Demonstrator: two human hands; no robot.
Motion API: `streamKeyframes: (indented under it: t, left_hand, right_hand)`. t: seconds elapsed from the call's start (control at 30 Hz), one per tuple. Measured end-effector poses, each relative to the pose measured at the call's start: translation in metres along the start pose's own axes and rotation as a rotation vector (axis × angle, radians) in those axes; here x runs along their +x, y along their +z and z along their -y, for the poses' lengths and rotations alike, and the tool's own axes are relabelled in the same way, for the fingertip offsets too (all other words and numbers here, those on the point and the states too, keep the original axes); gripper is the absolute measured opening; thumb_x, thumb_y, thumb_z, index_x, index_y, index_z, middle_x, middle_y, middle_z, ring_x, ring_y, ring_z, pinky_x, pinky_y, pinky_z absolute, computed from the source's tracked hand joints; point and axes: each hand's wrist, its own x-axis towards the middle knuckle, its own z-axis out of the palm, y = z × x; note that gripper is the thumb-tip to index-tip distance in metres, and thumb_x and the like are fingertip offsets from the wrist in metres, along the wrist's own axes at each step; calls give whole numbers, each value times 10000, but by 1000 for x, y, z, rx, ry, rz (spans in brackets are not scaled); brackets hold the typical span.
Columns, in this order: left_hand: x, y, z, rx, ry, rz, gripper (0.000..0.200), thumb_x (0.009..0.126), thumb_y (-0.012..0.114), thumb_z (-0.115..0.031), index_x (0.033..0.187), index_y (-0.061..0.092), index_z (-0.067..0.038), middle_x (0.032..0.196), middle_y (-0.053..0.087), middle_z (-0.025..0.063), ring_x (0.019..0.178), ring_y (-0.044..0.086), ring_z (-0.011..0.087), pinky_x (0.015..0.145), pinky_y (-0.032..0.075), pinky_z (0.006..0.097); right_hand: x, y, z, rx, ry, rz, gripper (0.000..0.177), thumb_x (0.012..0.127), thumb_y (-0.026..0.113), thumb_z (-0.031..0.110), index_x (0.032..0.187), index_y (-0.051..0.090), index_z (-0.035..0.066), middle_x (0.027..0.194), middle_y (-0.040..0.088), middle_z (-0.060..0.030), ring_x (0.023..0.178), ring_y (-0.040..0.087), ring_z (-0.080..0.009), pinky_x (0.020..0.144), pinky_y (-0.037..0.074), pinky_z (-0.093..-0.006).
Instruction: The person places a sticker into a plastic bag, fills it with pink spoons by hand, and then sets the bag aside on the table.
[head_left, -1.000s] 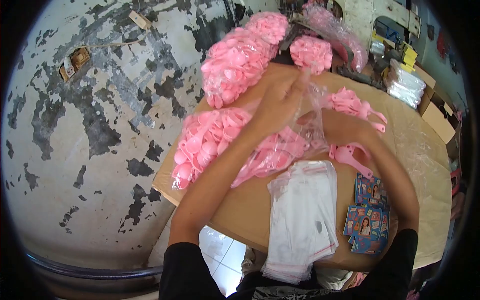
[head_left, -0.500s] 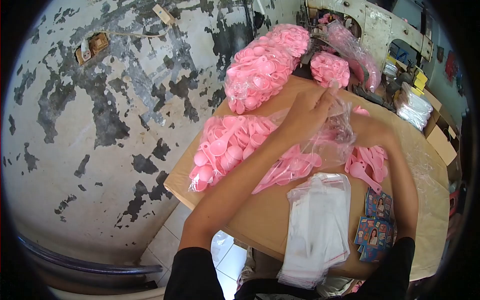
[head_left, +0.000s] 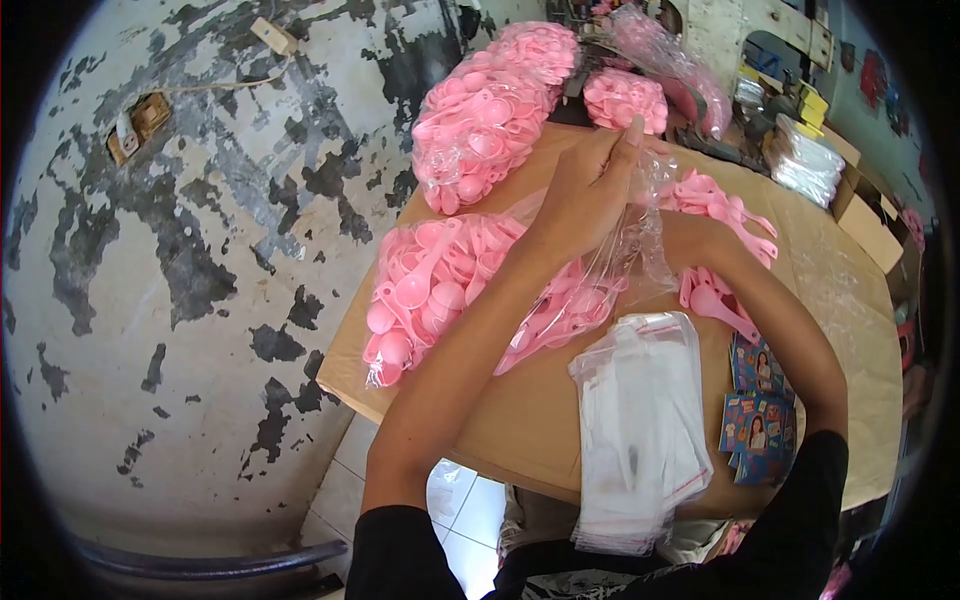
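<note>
My left hand (head_left: 585, 195) is closed, thumb up, on the edge of a clear plastic bag (head_left: 655, 215), lifting it above the table. Pink measuring scoops (head_left: 440, 275) fill the bag's left part, and more lie toward its raised end, partly behind my left forearm. My right hand (head_left: 672, 240) is at the raised plastic, bent inward from the right. Its fingers are hidden behind the film and my left hand, so their grip does not show. Loose pink scoops (head_left: 720, 205) lie in a pile just beyond and beside my right wrist.
Flat clear plastic sleeves (head_left: 640, 420) lie at the table's front edge, with printed cards (head_left: 757, 425) to their right. Full bags of pink scoops (head_left: 480, 125) stand at the back left. Behind the table are a machine (head_left: 790, 35), wrapped plastic packs (head_left: 803, 165) and a cardboard box (head_left: 868, 220).
The camera view has shifted, so the table's contents appear slightly higher and mostly further left. My right hand has moved left, closer to my left hand, which still holds up the bag's edge.
</note>
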Motion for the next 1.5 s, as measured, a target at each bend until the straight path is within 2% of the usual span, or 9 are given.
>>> streamKeyframes:
  t: [0.27,0.37,0.5,0.57,0.77,0.87,1.0,1.4,1.5]
  left_hand:
    - [3,0,19,223,205,31,501,1049,438,-370,938,699,44,667,548,101,638,507,158,647,438,336]
    - [0,-1,10,223,173,53,495,1029,448,-366,850,621,61,772,590,256,743,565,422,712,437,480]
    - [2,-13,3,237,16,99,561,1037,427,-459,908,660,34,656,480,47,608,501,147,625,446,323]
    - [3,-15,5,141,23,73,563,1040,407,-471,965,688,10,694,523,39,656,520,144,666,458,303]
    - [5,-20,18,-3,-88,27,570,1034,403,-485,1059,703,-1,743,601,78,711,550,161,707,461,306]
    - [6,-16,23,1,-82,29,575,1033,403,-486,1053,701,5,754,625,107,718,583,192,711,467,333]
    - [2,-17,18,102,-86,26,603,1049,357,-483,1078,688,20,875,651,120,838,580,186,805,465,318]
    - [3,-14,31,159,-48,22,631,1040,356,-493,981,699,33,799,646,206,821,646,321,793,475,394]
    - [1,-15,30,179,-39,24,633,1039,359,-496,978,700,34,816,661,202,839,656,310,802,480,386]
  right_hand:
    - [4,31,10,-24,12,-106,418,881,606,86,1291,565,14,1172,633,-193,1080,612,-315,943,476,-375]
    - [-6,24,-10,-53,-83,-187,417,877,602,81,1286,567,12,1137,637,-207,1063,618,-323,924,482,-390]
    - [-39,-29,-5,-186,7,-58,416,871,625,67,1281,572,21,1130,624,-201,1055,615,-319,920,482,-411]
    - [-59,-66,37,-192,329,13,367,881,639,71,1237,582,0,1227,601,-165,1132,570,-306,987,456,-397]
    - [-102,-71,14,-238,225,-242,374,845,653,59,1213,607,15,1110,638,-173,1047,620,-315,918,484,-386]
    - [-61,-51,26,-483,390,124,399,845,664,100,1229,597,19,1190,619,-155,1169,559,-320,1030,420,-426]
    - [-21,3,-13,21,-79,138,414,825,672,126,1230,622,56,1234,614,-140,1179,545,-318,1044,394,-427]
    - [-51,3,22,-64,-73,-67,415,838,666,131,1245,620,68,1300,601,-112,1231,523,-318,1091,362,-405]
    - [-72,-23,0,-372,-75,-244,225,843,645,89,1055,631,15,1101,597,-199,1080,546,-369,972,426,-434]
